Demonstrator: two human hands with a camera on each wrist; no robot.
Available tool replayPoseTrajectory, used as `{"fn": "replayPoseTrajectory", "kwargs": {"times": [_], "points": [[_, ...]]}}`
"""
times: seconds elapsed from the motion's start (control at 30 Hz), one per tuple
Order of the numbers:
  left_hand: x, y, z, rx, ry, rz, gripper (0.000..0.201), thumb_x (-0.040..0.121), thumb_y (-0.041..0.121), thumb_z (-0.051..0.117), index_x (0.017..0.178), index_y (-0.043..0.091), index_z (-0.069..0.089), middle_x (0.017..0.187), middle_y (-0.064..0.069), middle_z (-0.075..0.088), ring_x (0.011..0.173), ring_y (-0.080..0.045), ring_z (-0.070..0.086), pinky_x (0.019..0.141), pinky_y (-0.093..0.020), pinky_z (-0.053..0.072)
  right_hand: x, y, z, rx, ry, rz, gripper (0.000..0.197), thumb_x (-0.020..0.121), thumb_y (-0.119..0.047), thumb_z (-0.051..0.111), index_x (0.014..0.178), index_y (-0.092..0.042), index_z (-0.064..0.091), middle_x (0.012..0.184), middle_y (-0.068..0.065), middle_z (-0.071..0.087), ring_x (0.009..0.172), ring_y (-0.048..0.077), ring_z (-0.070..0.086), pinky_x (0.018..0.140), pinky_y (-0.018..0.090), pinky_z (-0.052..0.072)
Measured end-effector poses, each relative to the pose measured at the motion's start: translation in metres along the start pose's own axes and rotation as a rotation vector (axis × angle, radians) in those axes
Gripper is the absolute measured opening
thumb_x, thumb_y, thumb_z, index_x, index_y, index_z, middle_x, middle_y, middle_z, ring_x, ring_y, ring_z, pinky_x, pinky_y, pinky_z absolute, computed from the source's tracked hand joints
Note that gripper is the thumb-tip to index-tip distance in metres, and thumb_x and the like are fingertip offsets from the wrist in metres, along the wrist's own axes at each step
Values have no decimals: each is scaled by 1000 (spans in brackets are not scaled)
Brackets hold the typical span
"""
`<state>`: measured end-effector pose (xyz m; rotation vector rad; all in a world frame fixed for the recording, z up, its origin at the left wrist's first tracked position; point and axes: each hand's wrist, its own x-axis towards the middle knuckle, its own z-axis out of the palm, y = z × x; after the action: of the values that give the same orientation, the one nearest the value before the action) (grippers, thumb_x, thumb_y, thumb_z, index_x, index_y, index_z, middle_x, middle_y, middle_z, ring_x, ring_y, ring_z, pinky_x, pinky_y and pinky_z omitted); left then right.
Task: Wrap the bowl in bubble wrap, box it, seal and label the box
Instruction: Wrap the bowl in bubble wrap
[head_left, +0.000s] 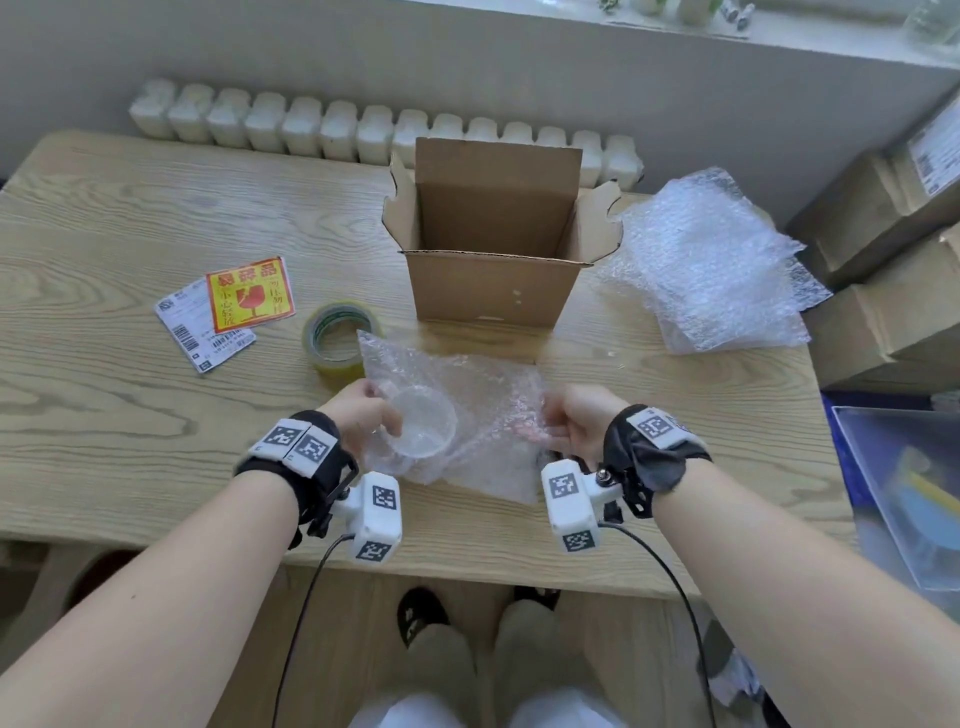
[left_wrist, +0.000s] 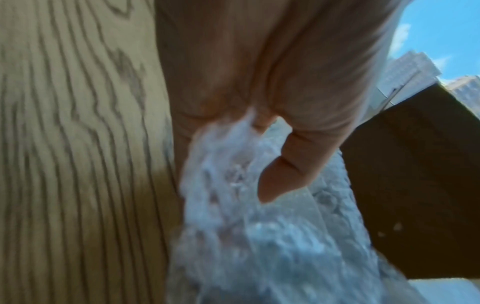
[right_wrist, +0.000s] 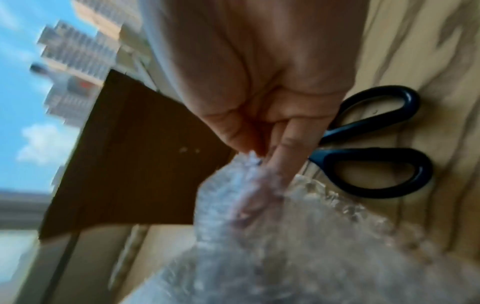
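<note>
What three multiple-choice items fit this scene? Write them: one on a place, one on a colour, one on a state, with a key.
1. Where is the tape roll?
A. inside the box
B. on the table, left of the box
C. on the spare bubble wrap

2. What colour are the scissors' handles?
A. black
B. red
C. white

3. How is the cardboard box?
A. taped shut
B. flattened
C. upright with flaps open

Key: B, the roll lies on the table between the labels and the box; A, the right wrist view shows black loops; C, its empty inside shows from above.
</note>
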<state>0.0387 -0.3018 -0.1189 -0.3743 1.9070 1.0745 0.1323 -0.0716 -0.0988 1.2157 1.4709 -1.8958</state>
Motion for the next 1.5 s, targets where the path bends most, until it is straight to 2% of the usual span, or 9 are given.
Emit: {"fn": "replayPoseTrajectory", "kwargs": {"times": [0.23,0.33,0.5,0.63,0.73,0.93,1.1,1.3,1.5], "points": [[-6,-7,-17,22,-34,-52,86,67,-16,61,141,17,37,129,-15,54,114,-35,56,97,-53,47,6,9,39,-539,-110,-74,15,93,0,53,83,-7,62,61,6,61,39,8,55,39,18,44],[-8,-12,-18,-18,-63,-48,82,71,-27,52,138,18,41,125,-14,57,112,-34,57,94,-48,50,10,13,55,-686,-40,-205,18,91,-12,61,74,-18,61,63,-4,54,54,10,52,48,16,41],[-5,-21,-20,-61,-86,-47,66,71,-30,50,117,18,50,117,-12,60,113,-35,57,96,-51,48,26,11,67,-649,82,-199,28,95,-9,50,121,-5,63,112,14,67,100,29,61,85,31,50],[1,-32,-25,-62,-92,-44,73,70,-30,52,125,17,50,121,-13,60,111,-35,58,93,-49,48,29,7,69,-659,19,-195,22,95,-6,50,109,5,63,80,10,61,66,17,53,50,12,41],[3,-36,-25,-43,-96,-33,83,68,-30,55,134,20,46,125,-10,58,110,-33,59,92,-47,50,30,4,73,-627,67,-233,33,97,-9,48,121,12,58,105,21,66,98,29,60,59,22,38],[-1,-39,-29,-49,-89,-17,91,71,-28,55,145,20,33,147,-6,38,108,-23,53,72,-32,55,33,-7,83,-781,125,-79,37,102,-13,31,69,-6,44,75,7,45,66,12,43,57,16,35],[-5,-42,-31,-50,-98,4,99,68,-29,57,150,16,24,154,-8,26,124,-33,47,72,-33,55,27,-12,91,-836,54,-135,40,100,-13,42,135,7,44,141,20,47,130,32,44,102,30,34],[-7,-42,-31,-28,-128,13,95,69,-26,60,148,16,27,122,-8,54,85,-22,62,51,-23,50,26,-9,113,-1113,144,-121,35,103,-12,33,128,4,51,133,19,54,123,30,51,93,32,41],[-2,-46,-39,-30,-146,-21,90,62,-18,67,139,19,40,135,-7,50,111,-28,57,72,-34,57,32,-4,121,-1058,66,-128,34,100,-3,34,71,-7,50,69,6,44,83,23,42,58,23,33]]}}
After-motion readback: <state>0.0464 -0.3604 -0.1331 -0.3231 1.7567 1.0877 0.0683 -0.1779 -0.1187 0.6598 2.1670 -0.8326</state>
